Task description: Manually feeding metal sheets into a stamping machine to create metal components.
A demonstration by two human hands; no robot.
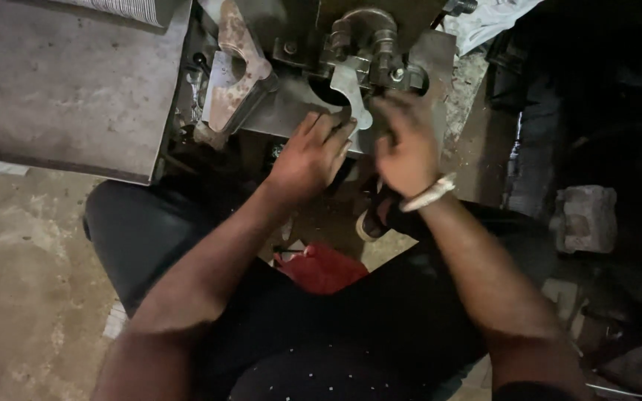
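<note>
Two hands at the press bed: my left hand flat, fingers spread beside the pale metal blank under the die; my right hand blurred, grip unreadable; seating needs fine alignment.

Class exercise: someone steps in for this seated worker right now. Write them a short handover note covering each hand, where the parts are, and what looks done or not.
Left hand: flat on the machine's steel plate, fingertips against the small pale metal piece.
Right hand: at the same piece from the other side; motion blur hides whether it grips.
The piece sits under the machine's curved clamp head. A rusty bracket lies left of it.
Done: piece at the clamp. Left: seating looks unfinished, since both hands are on it.
</note>
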